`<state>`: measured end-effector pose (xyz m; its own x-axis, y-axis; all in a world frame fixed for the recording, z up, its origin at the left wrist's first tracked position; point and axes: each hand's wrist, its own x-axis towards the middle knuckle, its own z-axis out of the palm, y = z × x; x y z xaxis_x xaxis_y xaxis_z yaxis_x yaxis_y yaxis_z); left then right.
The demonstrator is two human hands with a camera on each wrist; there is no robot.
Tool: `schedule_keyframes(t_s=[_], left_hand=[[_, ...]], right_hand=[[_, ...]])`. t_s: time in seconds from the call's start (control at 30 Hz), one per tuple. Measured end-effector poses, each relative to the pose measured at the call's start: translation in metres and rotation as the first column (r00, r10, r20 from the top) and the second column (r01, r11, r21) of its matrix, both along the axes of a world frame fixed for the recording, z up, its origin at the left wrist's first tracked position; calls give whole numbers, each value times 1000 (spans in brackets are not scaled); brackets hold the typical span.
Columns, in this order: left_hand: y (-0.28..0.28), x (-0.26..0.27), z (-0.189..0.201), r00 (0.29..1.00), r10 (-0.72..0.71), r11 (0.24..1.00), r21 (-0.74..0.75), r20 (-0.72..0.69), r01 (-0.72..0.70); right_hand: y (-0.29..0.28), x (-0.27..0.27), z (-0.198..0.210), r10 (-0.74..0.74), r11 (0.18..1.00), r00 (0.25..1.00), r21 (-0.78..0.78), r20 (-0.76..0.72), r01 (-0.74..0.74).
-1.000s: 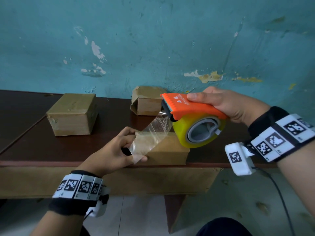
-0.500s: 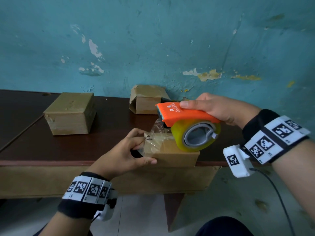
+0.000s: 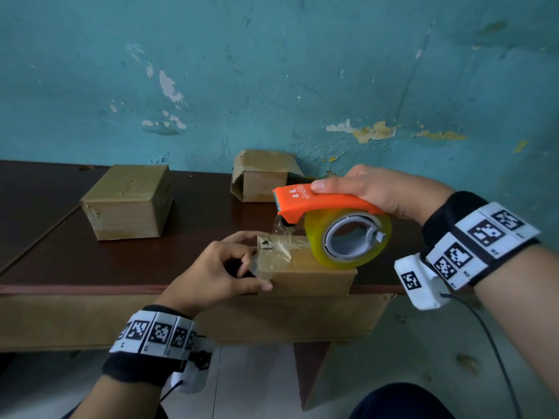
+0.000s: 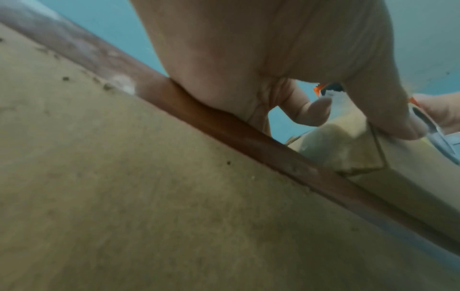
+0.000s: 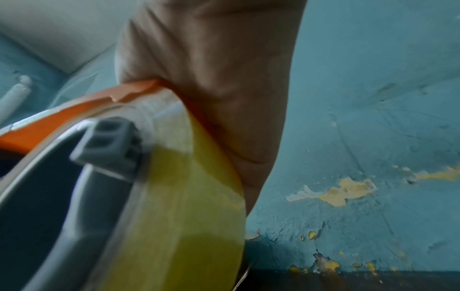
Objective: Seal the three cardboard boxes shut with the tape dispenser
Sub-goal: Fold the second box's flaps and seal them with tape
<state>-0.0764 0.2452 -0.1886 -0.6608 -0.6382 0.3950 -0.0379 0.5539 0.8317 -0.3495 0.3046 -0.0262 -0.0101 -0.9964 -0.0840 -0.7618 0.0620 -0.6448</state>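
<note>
Head view: my right hand (image 3: 381, 192) is wrapped over the orange tape dispenser (image 3: 320, 202), fingers curled across its top, and the yellow-tinted tape roll (image 3: 348, 237) sits low over the near cardboard box (image 3: 314, 276) at 6 o'clock on the dark wooden table (image 3: 60, 261). A wrinkled strip of clear tape (image 3: 278, 249) runs from the dispenser's toothed end down to the box's left top edge. My left hand (image 3: 217, 273) pinches that loose end, with the thumb lying against the box's front face. That box sits at the table's front edge.

At 10 o'clock from it, well apart, stands a second cardboard box (image 3: 130, 204), flaps down. At 12 o'clock, near the teal wall (image 3: 272, 71), is a third cardboard box (image 3: 261, 176) with a side flap hanging open.

Left wrist view shows my fingertips (image 4: 316, 112) curled at the box corner, blurred. Right wrist view shows my palm pressed on the dispenser's orange back above the roll.
</note>
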Motion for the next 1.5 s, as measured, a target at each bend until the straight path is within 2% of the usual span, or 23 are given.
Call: schedule_keyframes(t_s=[0.2, 0.57, 0.67, 0.77, 0.83, 0.9, 0.97, 1.1, 1.23, 1.37, 1.5], left_hand=[[3, 7, 9, 991, -128, 985, 109, -38, 132], [1, 0, 9, 996, -79, 963, 255, -42, 87], [-9, 8, 3, 968, -6, 914, 391, -251, 108], [-12, 18, 5, 878, 175, 808, 575, -444, 129], [-8, 19, 10, 862, 250, 766, 635, -441, 103], [-7, 17, 15, 882, 268, 744, 665, -389, 67], [-10, 14, 15, 892, 329, 732, 681, -311, -32], [-17, 11, 6, 918, 370, 770, 599, -139, -220], [-13, 8, 9, 922, 381, 834, 404, 71, -376], [-9, -6, 9, 870, 452, 831, 262, 198, -491], [-5, -20, 0, 746, 593, 788, -28, 304, -615]], right_hand=[[-2, 7, 1, -27, 1000, 996, -14, -90, 25], [-1, 10, 2, -38, 999, 991, -12, -127, 36], [-4, 11, 1, -39, 999, 990, -3, -137, 39], [-7, 14, 2, -30, 1000, 986, 5, -166, 31], [-9, 15, 2, -27, 999, 983, 12, -184, 30], [-9, 16, 3, -27, 999, 980, 19, -195, 32], [-10, 16, 2, -30, 999, 979, 17, -201, 34], [-10, 14, 2, -27, 999, 981, 21, -190, 31], [-9, 12, 2, -37, 999, 985, 19, -170, 41], [-6, 10, 1, -42, 999, 986, 12, -162, 45], [-5, 9, 0, -45, 999, 986, 9, -159, 47]])
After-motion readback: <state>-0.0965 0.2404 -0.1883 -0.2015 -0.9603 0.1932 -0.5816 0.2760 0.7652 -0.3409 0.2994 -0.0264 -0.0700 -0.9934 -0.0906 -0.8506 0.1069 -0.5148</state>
